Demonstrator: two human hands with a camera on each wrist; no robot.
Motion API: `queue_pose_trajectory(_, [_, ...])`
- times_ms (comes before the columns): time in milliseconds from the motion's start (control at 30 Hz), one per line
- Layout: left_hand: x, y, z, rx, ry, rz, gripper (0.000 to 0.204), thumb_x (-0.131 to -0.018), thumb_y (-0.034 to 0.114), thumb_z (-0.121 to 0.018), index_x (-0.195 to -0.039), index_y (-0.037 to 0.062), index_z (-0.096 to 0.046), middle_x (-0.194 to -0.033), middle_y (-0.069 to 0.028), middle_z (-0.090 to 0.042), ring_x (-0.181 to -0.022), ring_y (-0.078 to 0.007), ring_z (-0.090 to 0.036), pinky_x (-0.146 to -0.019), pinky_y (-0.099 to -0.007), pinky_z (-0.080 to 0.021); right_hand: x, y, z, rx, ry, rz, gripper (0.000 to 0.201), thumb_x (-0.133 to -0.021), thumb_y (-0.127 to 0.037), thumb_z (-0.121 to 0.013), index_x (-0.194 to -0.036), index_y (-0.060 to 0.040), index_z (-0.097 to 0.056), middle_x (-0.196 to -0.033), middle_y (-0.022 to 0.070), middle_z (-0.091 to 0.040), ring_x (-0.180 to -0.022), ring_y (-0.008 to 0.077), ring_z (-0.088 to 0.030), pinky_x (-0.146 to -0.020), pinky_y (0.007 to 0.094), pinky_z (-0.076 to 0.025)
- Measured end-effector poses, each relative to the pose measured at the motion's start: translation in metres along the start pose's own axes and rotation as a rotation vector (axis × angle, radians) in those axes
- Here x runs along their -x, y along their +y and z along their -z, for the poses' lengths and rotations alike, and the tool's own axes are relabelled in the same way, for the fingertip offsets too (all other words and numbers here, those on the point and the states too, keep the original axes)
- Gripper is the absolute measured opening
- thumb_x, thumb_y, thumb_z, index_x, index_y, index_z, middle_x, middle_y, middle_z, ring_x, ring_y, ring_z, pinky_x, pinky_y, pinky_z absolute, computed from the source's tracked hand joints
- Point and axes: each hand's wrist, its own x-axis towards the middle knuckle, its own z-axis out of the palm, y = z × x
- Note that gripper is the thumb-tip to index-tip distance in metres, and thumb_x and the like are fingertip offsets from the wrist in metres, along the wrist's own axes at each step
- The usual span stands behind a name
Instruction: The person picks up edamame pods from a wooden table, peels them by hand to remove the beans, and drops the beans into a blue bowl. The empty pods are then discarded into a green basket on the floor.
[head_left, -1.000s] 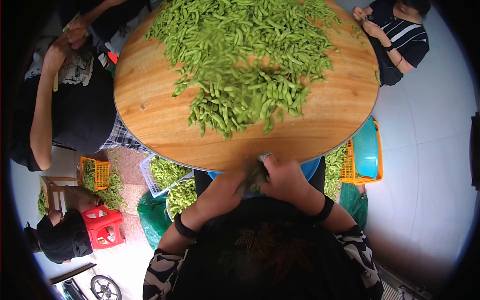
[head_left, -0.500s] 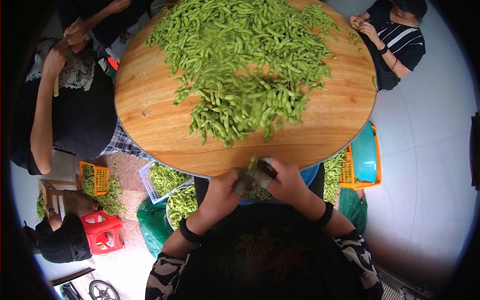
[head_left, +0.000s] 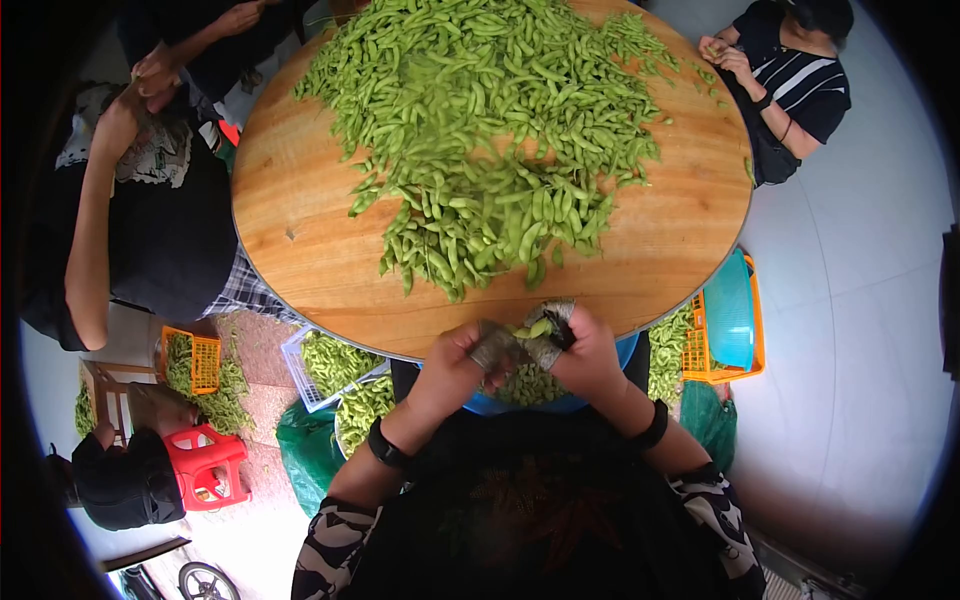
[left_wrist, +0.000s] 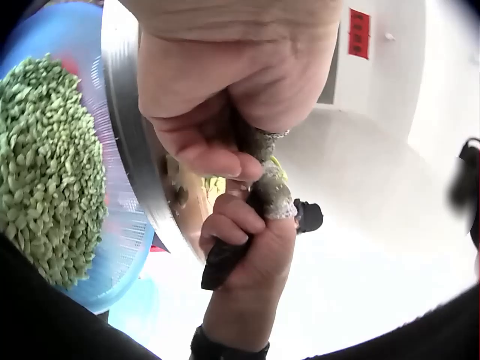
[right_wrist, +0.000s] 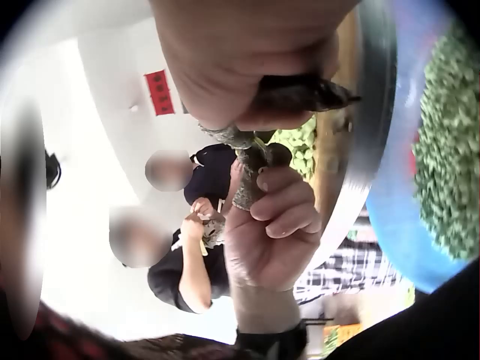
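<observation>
In the head view a green pod lies between the thumbs, at the table's near edge. My left hand pinches at it from the left; its fingers are curled and its thumb is wrapped in grey. From the other side my right hand grips the pod, its thumb wrapped too. A dark object sits under the right hand's curled fingers, also seen in the right wrist view. Below both hands is a blue basket holding shelled green beans. Fingers hide most of the pod in both wrist views.
The round wooden table bears a large heap of pods. White and orange baskets flank me, beside green bags. People sit left and right of the table; a red stool stands at lower left.
Both hands have shifted slightly from their earlier places, and the thumbs have moved about. The pod between them now lies more sideways than half a second ago, and more beans show below.
</observation>
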Motion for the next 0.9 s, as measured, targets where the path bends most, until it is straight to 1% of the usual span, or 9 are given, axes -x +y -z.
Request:
queue_pose_trajectory(67, [0.003, -0.001, -0.007, -0.195, 0.117, -0.064, 0.014, -0.093, 0.011, -0.055, -0.099, -0.001, -0.058, -0.08, -0.0081, -0.064, -0.065, -0.0146, -0.06, -0.059, -0.0289, -0.048, 0.0, -0.001, 0.0, 0.56, 0.063, 0.337, 0.018, -0.081, -0.006, -0.071, -0.097, -0.0054, -0.062, -0.081, 0.0003, -0.065, -0.068, 0.012, -0.062, -0.062, 0.0256, -0.05])
queue_pose_trajectory(133, [0.002, -0.008, -0.009, -0.768, 0.22, -0.489, 0.018, -0.087, 0.007, -0.059, -0.102, -0.0037, -0.057, -0.083, -0.0161, -0.063, -0.07, -0.028, -0.062, -0.063, -0.0336, -0.05, 0.006, -0.008, 0.0, 0.602, 0.068, 0.299, 0.017, -0.08, -0.006, -0.071, -0.096, -0.0042, -0.063, -0.083, 0.0013, -0.066, -0.071, 0.0125, -0.064, -0.065, 0.0264, -0.051])
queue_pose_trajectory(200, [0.005, -0.003, -0.011, -0.661, 0.16, -0.492, 0.019, -0.084, 0.004, -0.059, -0.102, -0.0033, -0.058, -0.085, -0.0183, -0.062, -0.073, -0.0332, -0.061, -0.065, -0.0352, -0.05, 0.009, -0.008, 0.001, 0.64, 0.072, 0.254, 0.017, -0.08, -0.006, -0.071, -0.094, -0.003, -0.063, -0.085, 0.0023, -0.067, -0.074, 0.0129, -0.065, -0.067, 0.0273, -0.052])
queue_pose_trajectory(300, [0.005, 0.003, -0.008, -0.544, 0.053, -0.488, 0.021, -0.082, 0.001, -0.059, -0.103, -0.0014, -0.059, -0.087, -0.0196, -0.062, -0.079, -0.0385, -0.061, -0.068, -0.0365, -0.05, 0.01, -0.005, 0.008, 0.317, 0.057, 0.121, 0.015, -0.082, -0.005, -0.069, -0.095, -0.0031, -0.062, -0.078, 0.0012, -0.065, -0.066, 0.0102, -0.062, -0.059, 0.0257, -0.05])
queue_pose_trajectory(367, [0.005, 0.0, -0.006, -0.535, 0.01, -0.488, 0.021, -0.082, 0.0, -0.059, -0.103, 0.0, -0.06, -0.088, -0.0186, -0.062, -0.081, -0.0385, -0.061, -0.069, -0.0362, -0.05, 0.008, -0.007, 0.017, -0.101, -0.122, -0.365, 0.019, -0.081, -0.006, -0.066, -0.1, -0.0034, -0.062, -0.077, -0.0001, -0.064, -0.067, 0.0102, -0.061, -0.059, 0.0262, -0.05])
queue_pose_trajectory(500, [0.002, -0.006, -0.009, -0.596, 0.041, -0.429, 0.019, -0.081, 0.0, -0.06, -0.101, 0.0016, -0.062, -0.086, -0.018, -0.063, -0.081, -0.0369, -0.063, -0.069, -0.0365, -0.051, 0.006, -0.008, 0.019, -0.089, -0.11, -0.466, 0.019, -0.081, -0.004, -0.066, -0.1, -0.0035, -0.062, -0.077, -0.003, -0.061, -0.066, 0.0067, -0.057, -0.058, 0.0237, -0.048])
queue_pose_trajectory(700, [0.004, 0.002, -0.019, -0.615, 0.219, -0.4, 0.014, -0.084, 0.003, -0.06, -0.097, 0.0005, -0.062, -0.085, -0.0194, -0.064, -0.081, -0.0374, -0.064, -0.068, -0.0389, -0.052, 0.008, -0.006, 0.015, 0.072, 0.005, -0.197, 0.019, -0.08, -0.005, -0.067, -0.098, -0.003, -0.063, -0.075, 0.0009, -0.065, -0.065, 0.01, -0.06, -0.059, 0.0257, -0.049])
queue_pose_trajectory(767, [0.004, 0.002, -0.019, -0.697, 0.284, -0.385, 0.012, -0.085, 0.004, -0.06, -0.096, 0.0003, -0.062, -0.086, -0.0197, -0.064, -0.081, -0.038, -0.064, -0.068, -0.0399, -0.052, 0.01, -0.004, 0.014, 0.442, 0.093, 0.134, 0.021, -0.077, -0.006, -0.069, -0.097, -0.0029, -0.063, -0.074, 0.006, -0.066, -0.065, 0.0142, -0.062, -0.061, 0.027, -0.05])
queue_pose_trajectory(900, [0.004, -0.002, -0.02, -0.654, 0.179, -0.542, 0.015, -0.085, 0.005, -0.06, -0.099, 0.0008, -0.057, -0.087, -0.02, -0.063, -0.081, -0.04, -0.062, -0.068, -0.0422, -0.051, 0.015, -0.009, 0.006, 0.46, 0.157, 0.176, 0.024, -0.074, -0.006, -0.071, -0.096, -0.0033, -0.063, -0.074, 0.0095, -0.065, -0.065, 0.0169, -0.064, -0.062, 0.0276, -0.05])
